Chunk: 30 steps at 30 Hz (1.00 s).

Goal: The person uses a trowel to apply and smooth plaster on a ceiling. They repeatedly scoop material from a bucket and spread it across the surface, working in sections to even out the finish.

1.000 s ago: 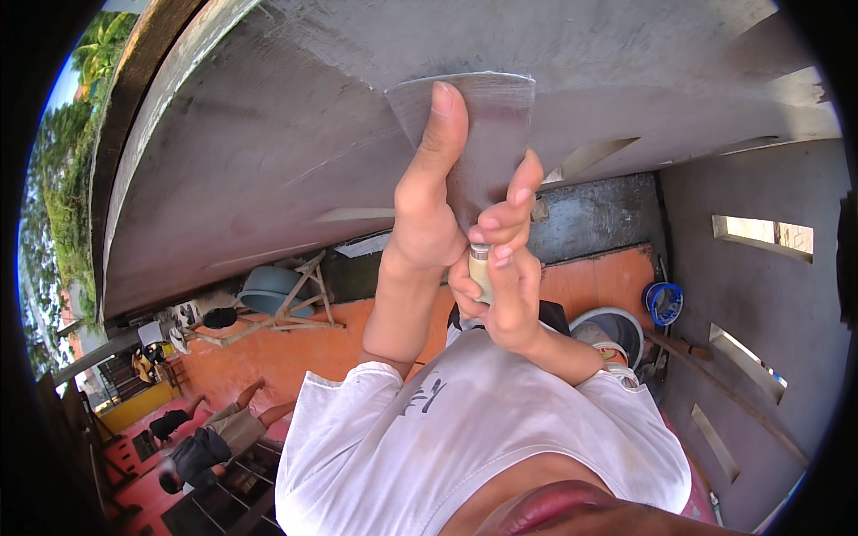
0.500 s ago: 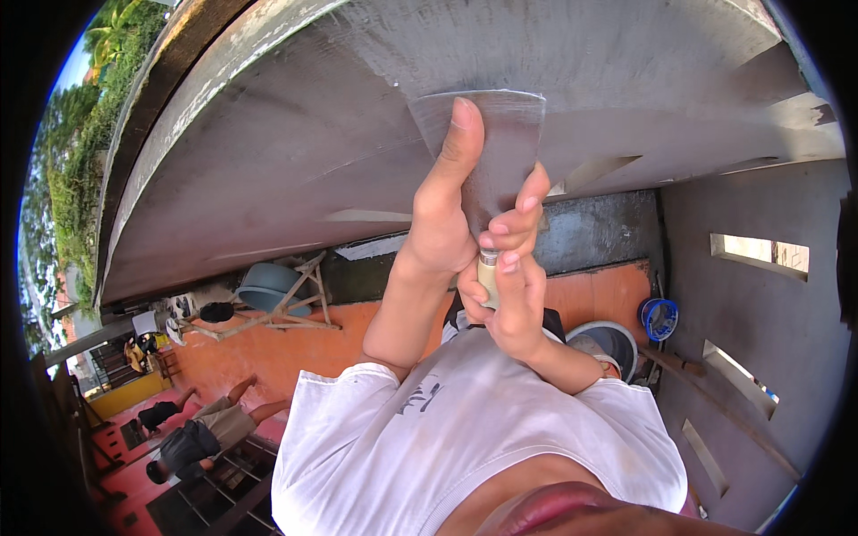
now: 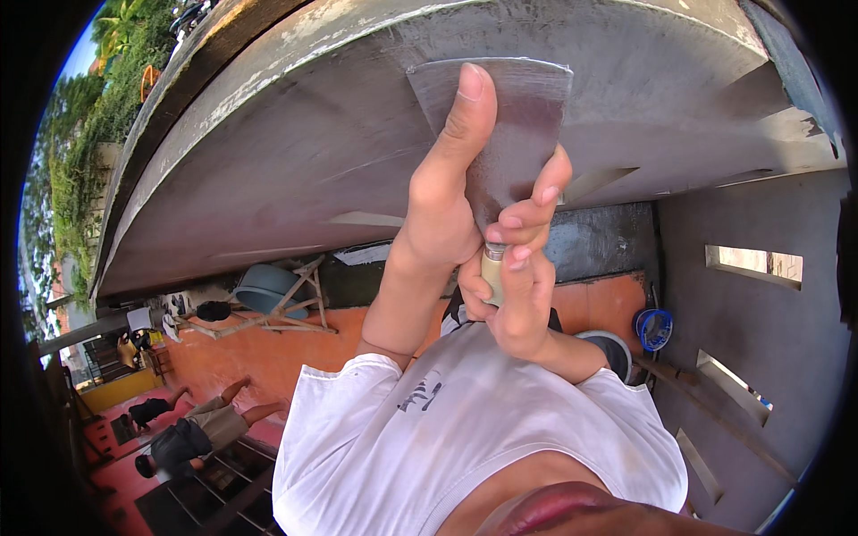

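Note:
A wide-bladed scraper (image 3: 518,125) with a pale handle is held upright, its broad edge at or close to the smooth grey plastered surface (image 3: 295,152). My left hand (image 3: 438,196) is closed around the blade, thumb stretched along the near face and fingertips curling round the right side. Below it, my right hand (image 3: 521,313) grips the handle, with fingers and thumb wrapped about it. Whether the edge touches the plaster, I cannot tell.
A grey wall with slot openings (image 3: 753,265) stands at the right. Beside it are a blue bucket (image 3: 653,330), a dark tub (image 3: 610,351) and a long pole (image 3: 724,415). At left stand a wooden trestle (image 3: 308,290), a grey-green basin (image 3: 266,288) and another person (image 3: 183,444).
Both hands have moved up a little in the picture with the scraper, and its blade looks larger. The grip of each hand stays the same.

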Tool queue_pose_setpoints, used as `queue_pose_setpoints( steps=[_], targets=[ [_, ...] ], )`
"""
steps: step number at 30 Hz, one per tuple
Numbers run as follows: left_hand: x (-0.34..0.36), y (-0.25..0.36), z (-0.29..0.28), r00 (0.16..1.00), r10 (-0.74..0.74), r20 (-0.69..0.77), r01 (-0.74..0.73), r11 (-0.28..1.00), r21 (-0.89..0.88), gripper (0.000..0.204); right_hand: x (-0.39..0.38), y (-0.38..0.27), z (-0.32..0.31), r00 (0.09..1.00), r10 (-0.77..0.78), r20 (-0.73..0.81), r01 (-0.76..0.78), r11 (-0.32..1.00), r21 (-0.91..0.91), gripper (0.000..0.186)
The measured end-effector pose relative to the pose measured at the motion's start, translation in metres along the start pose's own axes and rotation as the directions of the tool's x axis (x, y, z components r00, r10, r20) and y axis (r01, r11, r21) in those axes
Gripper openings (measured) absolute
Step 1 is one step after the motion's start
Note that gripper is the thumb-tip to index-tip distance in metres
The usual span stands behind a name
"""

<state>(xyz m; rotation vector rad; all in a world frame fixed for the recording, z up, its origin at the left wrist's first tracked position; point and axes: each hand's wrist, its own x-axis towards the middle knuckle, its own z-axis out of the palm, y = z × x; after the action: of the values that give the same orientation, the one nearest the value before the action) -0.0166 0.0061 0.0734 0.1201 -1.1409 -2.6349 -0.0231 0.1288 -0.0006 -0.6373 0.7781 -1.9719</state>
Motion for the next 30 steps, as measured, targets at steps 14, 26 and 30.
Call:
queue_pose_setpoints(
  steps=[14,26,30],
  targets=[
    [-0.001,-0.002,0.004,0.998,0.053,-0.03,-0.056,0.993,-0.101,0.084,0.003,-0.013,0.008,0.997,0.071,-0.004,-0.071,0.996,0.061,0.035],
    [0.006,0.016,0.018,0.996,0.083,0.015,-0.083,0.996,-0.04,0.081,0.008,-0.022,0.01,0.994,0.068,0.088,-0.071,0.997,0.03,0.036],
    [0.008,0.019,0.028,0.997,0.071,-0.034,-0.071,0.997,0.003,0.074,0.009,-0.032,0.006,0.986,0.111,0.122,-0.12,0.991,0.064,0.039]
  ],
)
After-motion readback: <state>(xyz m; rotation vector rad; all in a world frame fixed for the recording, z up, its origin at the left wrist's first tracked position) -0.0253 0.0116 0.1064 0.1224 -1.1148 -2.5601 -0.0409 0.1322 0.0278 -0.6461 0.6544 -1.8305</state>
